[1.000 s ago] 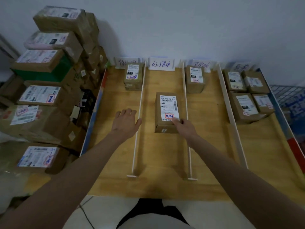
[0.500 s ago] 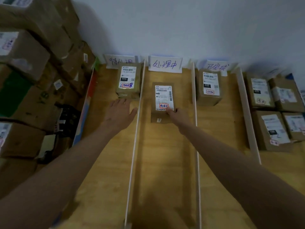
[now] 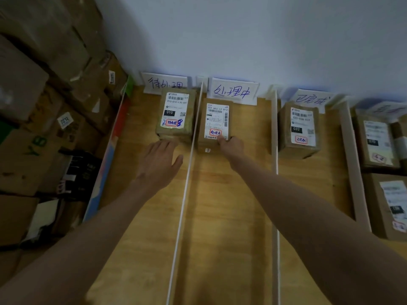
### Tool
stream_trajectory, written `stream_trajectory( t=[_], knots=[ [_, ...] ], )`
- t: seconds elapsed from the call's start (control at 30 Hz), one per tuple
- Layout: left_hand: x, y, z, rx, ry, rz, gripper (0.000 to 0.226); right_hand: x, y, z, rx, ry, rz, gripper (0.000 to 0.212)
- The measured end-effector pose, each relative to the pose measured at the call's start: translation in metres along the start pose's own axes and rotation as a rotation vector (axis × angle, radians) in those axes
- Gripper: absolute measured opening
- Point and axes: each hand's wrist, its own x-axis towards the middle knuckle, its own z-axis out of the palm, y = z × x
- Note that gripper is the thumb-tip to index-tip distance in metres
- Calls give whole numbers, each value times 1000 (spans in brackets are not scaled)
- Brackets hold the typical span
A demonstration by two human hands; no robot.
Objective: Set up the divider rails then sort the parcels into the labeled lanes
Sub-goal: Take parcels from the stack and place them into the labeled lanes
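Thin white divider rails (image 3: 187, 190) (image 3: 274, 150) (image 3: 352, 161) split the wooden table (image 3: 231, 216) into lanes, each with a handwritten label card at the wall. In the middle lane lies a brown parcel (image 3: 217, 119) just below its label card (image 3: 232, 91). My right hand (image 3: 231, 147) grips this parcel's near right corner, thumb on the shipping label. My left hand (image 3: 157, 164) is flat and open over the left lane, fingertips close to the near edge of the parcel marked 010 (image 3: 175, 111). A parcel marked 032 (image 3: 300, 126) sits in the third lane.
Cardboard boxes (image 3: 44, 106) are stacked high along the table's left side, past a coloured edge board (image 3: 110, 155). Several more parcels (image 3: 376, 142) (image 3: 389, 205) fill the far right lane. The wall closes the far end of the lanes.
My right hand has slid the middle-lane parcel away from me up to its label card. My left hand moved forward along the left lane, and the view came closer.
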Motion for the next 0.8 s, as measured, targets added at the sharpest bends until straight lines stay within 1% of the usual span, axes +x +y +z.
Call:
stream_trajectory(
  t=[0.17, 0.23, 0.4, 0.5, 0.6, 0.7, 0.8],
  knots=[
    [-11, -3, 2, 10, -11, -12, 42, -15, -9, -8, -24, -11, -15, 54],
    [-16, -2, 1, 24, -26, -27, 44, -31, -9, -15, -77, -11, -46, 55],
    [-39, 11, -12, 55, -49, -79, 47, -91, 2, -42, -379, 26, -250, 51],
    [-63, 20, -26, 94, -58, -88, 50, -131, 15, -56, -602, 96, -396, 48],
    [-94, 28, -42, 128, -57, -91, 51, -175, 26, -68, -776, 170, -527, 46],
    [-134, 38, -61, 140, -38, -90, 51, -222, 31, -77, -848, 211, -576, 50],
    [-180, 46, -84, 153, -7, -90, 52, -273, 33, -84, -833, 216, -606, 51]
  ],
)
